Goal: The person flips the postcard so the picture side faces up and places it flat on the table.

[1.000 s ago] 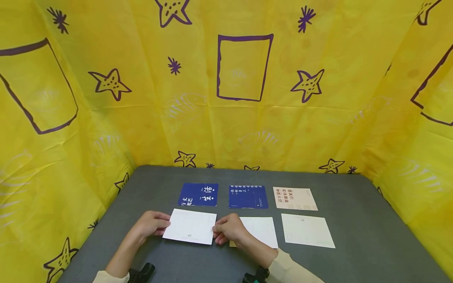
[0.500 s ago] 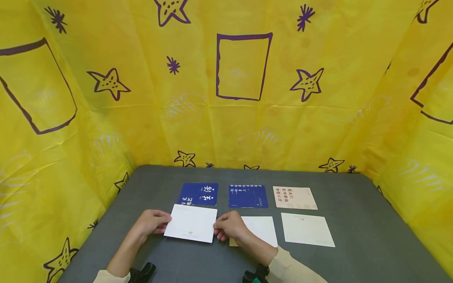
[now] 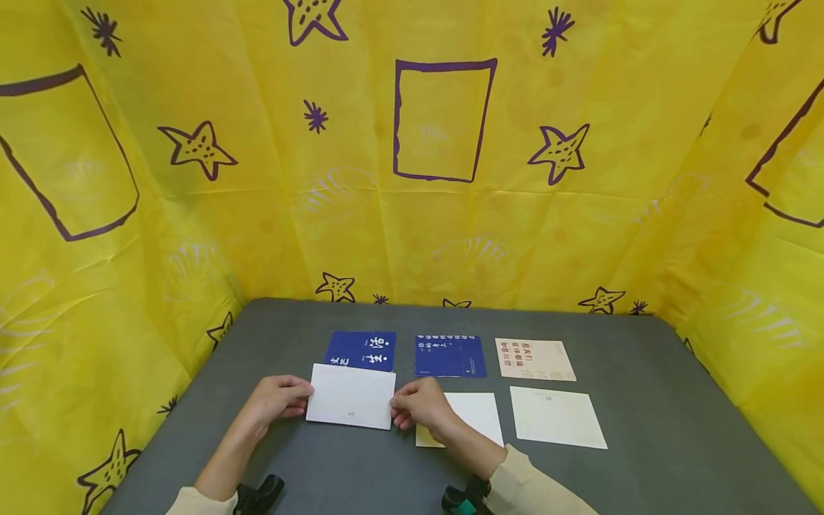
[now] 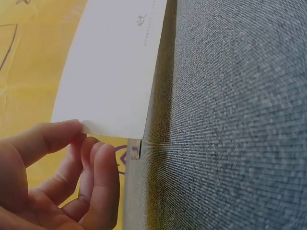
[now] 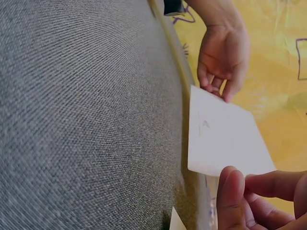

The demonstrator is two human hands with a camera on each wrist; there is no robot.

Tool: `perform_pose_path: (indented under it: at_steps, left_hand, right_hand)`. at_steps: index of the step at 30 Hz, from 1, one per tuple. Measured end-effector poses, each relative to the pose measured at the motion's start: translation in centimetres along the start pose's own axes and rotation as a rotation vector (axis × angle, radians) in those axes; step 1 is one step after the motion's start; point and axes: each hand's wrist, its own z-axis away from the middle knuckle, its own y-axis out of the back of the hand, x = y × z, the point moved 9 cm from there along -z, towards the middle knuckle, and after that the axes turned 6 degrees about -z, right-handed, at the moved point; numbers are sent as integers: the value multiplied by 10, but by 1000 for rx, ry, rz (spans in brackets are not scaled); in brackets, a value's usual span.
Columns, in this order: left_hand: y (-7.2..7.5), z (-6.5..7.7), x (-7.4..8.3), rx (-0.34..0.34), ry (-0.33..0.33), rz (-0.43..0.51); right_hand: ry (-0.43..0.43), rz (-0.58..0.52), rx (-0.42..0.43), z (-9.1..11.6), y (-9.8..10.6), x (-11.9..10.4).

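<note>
Both hands hold one white postcard (image 3: 350, 393) by its short sides, tilted up above the grey table. My left hand (image 3: 277, 404) pinches its left edge between thumb and fingers; in the left wrist view the thumb (image 4: 57, 136) lies against the card's corner. At the opposite edge my right hand (image 3: 421, 405) pinches the card, also seen in the right wrist view as fingers (image 5: 232, 191) on its near side. Small grey print shows near the card's lower edge. Behind it lies a blue card with white lettering (image 3: 362, 349), its lower part hidden.
A second blue card (image 3: 449, 356) and a cream card with brown lettering (image 3: 536, 359) lie in the back row. In front are a white card (image 3: 479, 411), partly under the right forearm, and an off-white card (image 3: 557, 418). Yellow patterned cloth (image 3: 444, 236) surrounds the grey table (image 3: 676, 429).
The held postcard has risen and moved slightly away from me, its near edge lifting, and now covers the lower part of the left blue card. Both hands moved with it; the other cards stayed put.
</note>
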Motion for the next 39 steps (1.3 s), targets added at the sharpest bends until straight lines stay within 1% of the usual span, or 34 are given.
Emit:
perform_pose_path:
  at_steps: [4, 7, 14, 17, 22, 25, 31, 39]
  left_hand:
    - [2, 0, 2, 9, -6, -19]
    - [3, 0, 3, 13, -19, -10]
    - [3, 0, 6, -18, -46, 33]
    - [4, 1, 8, -29, -57, 33]
    - [5, 2, 8, -30, -60, 38]
    - [5, 3, 10, -33, -75, 47]
    - [4, 3, 12, -52, -91, 102]
    - [3, 1, 8, -77, -89, 188]
  right_hand:
    - [7, 14, 7, 0, 3, -2]
    - [18, 24, 11, 1, 4, -5]
    - [62, 37, 16, 1, 6, -10]
    - [74, 36, 11, 1, 6, -11]
    - [102, 38, 15, 0, 7, -12]
    - [112, 43, 16, -2, 8, -13]
    - [137, 64, 19, 0, 8, -18]
    - [160, 71, 8, 1, 9, -19]
